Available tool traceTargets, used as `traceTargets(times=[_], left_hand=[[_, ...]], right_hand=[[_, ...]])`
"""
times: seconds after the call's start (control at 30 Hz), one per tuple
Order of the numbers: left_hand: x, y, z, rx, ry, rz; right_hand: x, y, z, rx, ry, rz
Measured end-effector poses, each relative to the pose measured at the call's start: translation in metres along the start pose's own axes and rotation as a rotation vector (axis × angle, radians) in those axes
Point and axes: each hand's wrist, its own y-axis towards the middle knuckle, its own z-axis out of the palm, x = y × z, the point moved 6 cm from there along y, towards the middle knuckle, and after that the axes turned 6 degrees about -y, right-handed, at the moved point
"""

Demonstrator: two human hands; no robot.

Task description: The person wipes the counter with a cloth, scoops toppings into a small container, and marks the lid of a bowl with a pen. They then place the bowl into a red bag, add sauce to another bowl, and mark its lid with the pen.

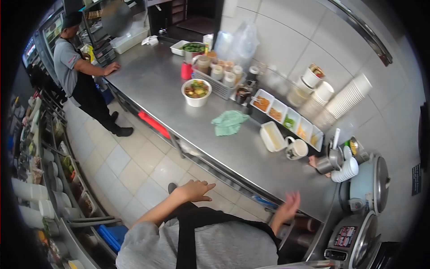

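Below the steel counter's front edge, my left hand hangs in the air over the floor with its fingers stretched out and nothing in them. My right hand, slightly blurred, is raised near the counter edge, fingers apart and holding nothing. A white bowl of food stands on the steel counter, beyond both hands. Between bowl and trays lies a crumpled green cloth. Closer to my right hand are a patterned mug and a white rectangular tub.
Along the wall stand a basket of sauce bottles, topping trays, stacked paper cups and metal pans. Cookers occupy the right end. Another person rests a hand on the counter's far end. Shelves line the left.
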Motion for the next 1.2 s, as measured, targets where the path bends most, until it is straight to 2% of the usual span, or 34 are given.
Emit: traceTargets(times=[0.03,0.07,0.13,0.2,0.23,0.27,0.33,0.37,0.43,0.5,0.57,0.6,0.67,0.7,0.77,0.8,0.83,0.9,0.93,1.03,1.07,1.13,1.2], left_hand=[[0.017,-0.012,-0.006,-0.040,0.013,-0.005],[0.032,-0.022,-0.012,-0.084,0.025,-0.014],[0.067,-0.046,-0.016,-0.145,-0.009,0.007],[0.105,-0.066,-0.034,-0.196,-0.080,0.090],[0.121,-0.080,-0.046,-0.149,-0.151,0.063],[0.142,-0.086,-0.057,-0.234,-0.243,0.123],[0.187,-0.101,-0.066,-0.394,-0.436,0.239],[0.200,-0.107,-0.079,-0.387,-0.756,0.240],[0.249,-0.092,-0.089,-0.497,-1.005,0.166],[0.277,-0.067,-0.096,-0.546,-1.367,0.079],[0.296,-0.042,-0.104,-0.586,-1.842,-0.049],[0.312,-0.028,-0.100,-0.643,-1.864,-0.012],[0.353,0.000,-0.101,-0.784,-1.891,0.090],[0.347,-0.011,-0.120,-0.772,-2.003,0.046],[0.341,-0.030,-0.161,-0.785,-1.884,-0.039],[0.344,-0.031,-0.176,-0.763,-1.831,-0.083],[0.359,-0.025,-0.185,-0.842,-1.753,-0.057],[0.390,-0.009,-0.208,-0.995,-1.586,-0.004],[0.399,-0.012,-0.228,-1.040,-1.541,-0.037],[0.427,-0.027,-0.285,-1.152,-1.317,-0.100],[0.443,-0.026,-0.300,-1.184,-1.188,-0.086],[0.457,-0.030,-0.338,-1.269,-1.012,0.034],[0.493,-0.016,-0.357,-1.282,-0.829,0.046]], right_hand=[[0.030,0.003,0.071,0.234,0.020,-0.209],[0.079,0.003,0.129,0.518,-0.089,-0.327],[0.129,-0.003,0.228,0.629,-0.110,-0.567],[0.106,-0.004,0.326,0.620,-0.234,-0.468],[0.088,-0.010,0.371,0.697,-0.543,-0.433],[0.085,-0.022,0.398,0.625,-0.623,-0.346],[0.081,-0.053,0.428,0.490,-0.792,-0.162],[0.090,-0.076,0.439,0.555,-0.674,-0.192],[0.117,-0.146,0.455,0.738,-0.724,-0.450],[0.172,-0.214,0.450,0.953,-0.485,-0.524],[0.201,-0.253,0.455,1.223,-0.116,-0.360],[0.216,-0.267,0.457,1.351,0.083,-0.275],[0.224,-0.214,0.453,1.057,0.080,-0.020],[0.215,-0.184,0.458,0.887,0.208,0.135],[0.184,-0.126,0.466,0.530,0.451,0.437],[0.177,-0.100,0.476,0.438,0.517,0.459],[0.169,-0.081,0.481,0.346,0.573,0.485],[0.159,-0.063,0.506,0.478,0.827,0.562],[0.162,-0.059,0.526,0.535,0.971,0.594],[0.142,-0.072,0.570,0.359,0.984,0.562],[0.162,-0.083,0.571,0.290,0.988,0.614],[0.199,-0.097,0.586,0.343,1.022,0.520],[0.217,-0.116,0.606,0.361,0.949,0.506]])
